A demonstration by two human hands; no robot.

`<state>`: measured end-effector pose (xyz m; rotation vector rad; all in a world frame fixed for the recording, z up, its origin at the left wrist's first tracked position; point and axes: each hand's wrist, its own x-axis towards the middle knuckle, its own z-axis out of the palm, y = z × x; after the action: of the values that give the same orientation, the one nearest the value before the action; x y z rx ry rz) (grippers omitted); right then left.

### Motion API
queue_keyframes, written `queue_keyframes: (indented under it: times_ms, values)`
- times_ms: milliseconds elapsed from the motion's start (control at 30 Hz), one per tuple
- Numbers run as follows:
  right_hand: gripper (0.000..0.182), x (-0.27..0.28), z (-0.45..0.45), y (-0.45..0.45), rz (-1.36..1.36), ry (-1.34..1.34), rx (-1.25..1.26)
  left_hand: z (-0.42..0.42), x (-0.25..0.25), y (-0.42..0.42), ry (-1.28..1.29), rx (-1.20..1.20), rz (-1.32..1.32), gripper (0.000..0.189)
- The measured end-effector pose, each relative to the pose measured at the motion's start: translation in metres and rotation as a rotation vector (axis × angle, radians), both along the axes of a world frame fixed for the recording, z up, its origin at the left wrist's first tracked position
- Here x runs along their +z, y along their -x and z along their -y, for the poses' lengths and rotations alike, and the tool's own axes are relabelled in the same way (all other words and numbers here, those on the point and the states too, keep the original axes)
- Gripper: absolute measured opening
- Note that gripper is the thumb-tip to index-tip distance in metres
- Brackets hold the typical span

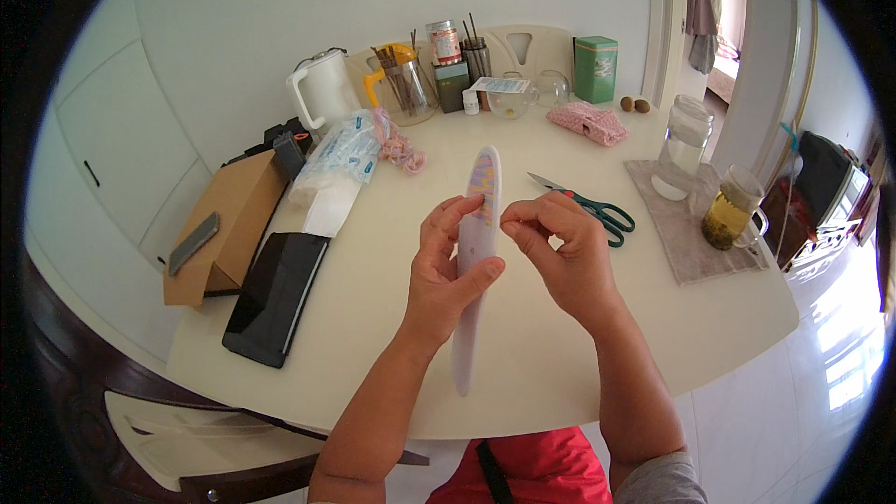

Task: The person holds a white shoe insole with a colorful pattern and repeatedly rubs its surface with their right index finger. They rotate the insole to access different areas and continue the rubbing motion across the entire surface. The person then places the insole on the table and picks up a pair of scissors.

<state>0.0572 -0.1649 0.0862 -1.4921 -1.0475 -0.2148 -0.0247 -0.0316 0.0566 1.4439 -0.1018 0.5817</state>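
Observation:
My left hand (448, 273) grips a long, thin, pale oval plastic piece (478, 241), which I hold nearly edge-on above the table. Multicoloured pastel yarn or a pattern shows on the upper part of its left face. Right beside its edge, my right hand (560, 245) has thumb and forefinger pinched together; whether a fine strand lies between them cannot be told. Scissors with dark green handles (598, 213) lie partly spread behind my right hand. A bundle of pink and lilac yarn (401, 150) rests near a plastic bag (343, 154).
At left lie a cardboard box (231, 224) and a glossy black case (276, 297). A white kettle (325, 87), a glass pitcher (406, 91) and a green tin (596, 70) line the back. A water jar (682, 147) and a tea mug (731, 210) stand at right.

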Motion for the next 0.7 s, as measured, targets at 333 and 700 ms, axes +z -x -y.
queue_keyframes:
  times_ms: [333, 700]
  values:
    - [0.012, -0.033, -0.013, -0.025, -0.433, -0.121, 0.303, 0.008, 0.002, 0.002, -0.595, 0.454, 0.084, 0.07]
    - [0.02, -0.039, -0.02, -0.022, -0.668, -0.155, 0.306, 0.008, 0.005, -0.001, -0.343, 0.456, -0.043, 0.08]
